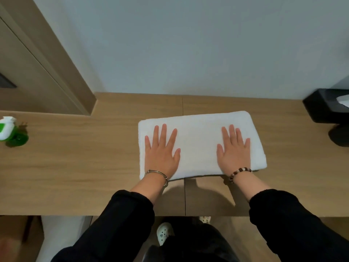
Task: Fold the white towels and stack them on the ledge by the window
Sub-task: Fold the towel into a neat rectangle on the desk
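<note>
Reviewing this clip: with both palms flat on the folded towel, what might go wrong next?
1. Both the left hand and right hand only press the white towel; lifting it without a grip may open the fold.
2. Sliding it right may bump the black tissue box.

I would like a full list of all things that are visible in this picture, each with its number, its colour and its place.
towel: 1, white, folded, lying flat on the ledge, a little right of the centre
ledge: 1, light wood, across the whole view below the pale wall
bottle: 1, green and white, on the ledge at the far left edge
box: 1, black, on the ledge at the far right, something white inside
shoes: 2, white, on the floor under the ledge
bangle: 1, silver, on the left wrist
bead bracelet: 1, brown and white, on the right wrist
sleeves: 2, black, on both forearms
left hand: 1, flat on the towel's left part, fingers straight
right hand: 1, flat on the towel's right part, fingers straight
</note>
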